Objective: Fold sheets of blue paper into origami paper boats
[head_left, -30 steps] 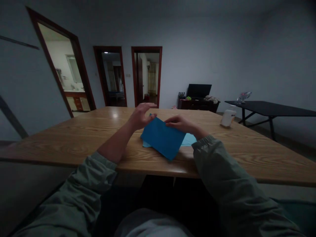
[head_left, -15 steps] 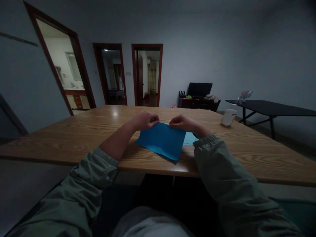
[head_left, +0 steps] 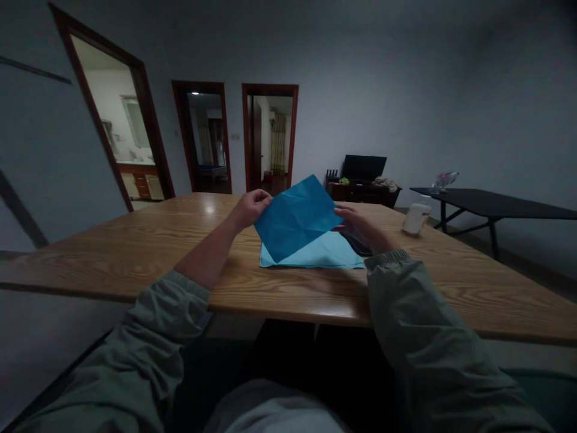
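A creased sheet of blue paper (head_left: 298, 218) is held up at a slant above the table, one corner pointing upward and another down. My left hand (head_left: 250, 208) pinches its left edge between thumb and fingers. On the right side, my right hand (head_left: 357, 226) grips the opposite corner, with some fingers behind it. Beneath lies light blue paper (head_left: 322, 255), flat on the wooden table (head_left: 288, 294) and partly covered by the raised sheet. A dark flat object (head_left: 358, 245), mostly hidden by my right hand, rests at the right edge of the light blue paper.
A white bottle (head_left: 416, 215) stands on the table to the right. Beyond is a black table (head_left: 491, 202) with a clear, shiny item (head_left: 445, 180) on it. A dark screen (head_left: 364, 168) sits on a low cabinet by the back wall. Doorways open at the left and back.
The blue paper has been lifted and turned, so a corner now points up. My hands have moved apart to its two sides. More of the light blue paper underneath shows.
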A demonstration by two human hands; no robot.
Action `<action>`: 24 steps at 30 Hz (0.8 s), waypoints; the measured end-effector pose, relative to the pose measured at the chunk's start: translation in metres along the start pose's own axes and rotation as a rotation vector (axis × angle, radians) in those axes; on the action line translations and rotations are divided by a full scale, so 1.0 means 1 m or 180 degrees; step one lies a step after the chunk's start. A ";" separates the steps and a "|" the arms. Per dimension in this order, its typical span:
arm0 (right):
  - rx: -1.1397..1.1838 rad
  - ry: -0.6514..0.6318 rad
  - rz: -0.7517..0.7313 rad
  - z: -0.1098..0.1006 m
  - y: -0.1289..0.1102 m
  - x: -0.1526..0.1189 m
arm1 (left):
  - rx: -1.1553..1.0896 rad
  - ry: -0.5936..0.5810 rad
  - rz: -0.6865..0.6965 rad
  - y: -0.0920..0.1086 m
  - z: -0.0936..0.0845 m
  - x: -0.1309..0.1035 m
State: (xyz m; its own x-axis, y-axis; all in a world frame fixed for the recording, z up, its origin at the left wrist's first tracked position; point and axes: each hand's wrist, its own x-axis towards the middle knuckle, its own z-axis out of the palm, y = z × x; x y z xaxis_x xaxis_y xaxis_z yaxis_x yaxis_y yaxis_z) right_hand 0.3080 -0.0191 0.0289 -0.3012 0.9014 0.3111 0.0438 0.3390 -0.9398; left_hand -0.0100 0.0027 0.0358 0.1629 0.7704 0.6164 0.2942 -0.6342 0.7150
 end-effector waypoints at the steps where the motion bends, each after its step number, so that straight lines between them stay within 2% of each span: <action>1: 0.0050 -0.0039 0.0116 0.001 0.003 0.001 | -0.0240 0.0130 -0.0116 -0.005 0.003 0.001; 3: 0.0054 -0.0059 0.0229 0.007 0.011 0.004 | -0.0661 0.0260 -0.0359 -0.013 0.010 0.000; 5: 0.0028 0.0101 0.0167 0.017 0.017 0.008 | -0.0943 0.0187 -0.0637 -0.018 0.016 -0.002; 10: -0.0027 0.0271 0.0107 0.035 0.019 0.012 | -0.1624 -0.0689 -0.1434 -0.017 0.019 -0.011; 13: 0.0127 0.0319 0.0116 0.039 0.019 0.011 | -0.1681 -0.0954 -0.1519 -0.016 0.023 -0.013; 15: 0.0252 0.0328 0.0099 0.039 0.021 0.011 | -0.1677 -0.0886 -0.1416 -0.017 0.028 -0.013; 20: 0.0193 0.0114 0.0243 0.040 0.026 0.012 | -0.1763 -0.0330 -0.1288 -0.022 0.035 -0.011; 24: 0.0396 0.0190 0.0268 0.040 0.030 0.013 | -0.2017 -0.0450 -0.1382 -0.029 0.030 -0.010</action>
State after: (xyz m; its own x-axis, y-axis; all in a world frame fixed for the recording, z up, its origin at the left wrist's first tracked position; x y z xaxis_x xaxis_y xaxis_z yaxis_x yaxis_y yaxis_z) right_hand 0.2669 -0.0079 -0.0006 -0.2443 0.9408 0.2348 -0.0530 0.2288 -0.9720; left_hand 0.0082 0.0149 -0.0011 0.2873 0.9321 0.2206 -0.2279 -0.1572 0.9609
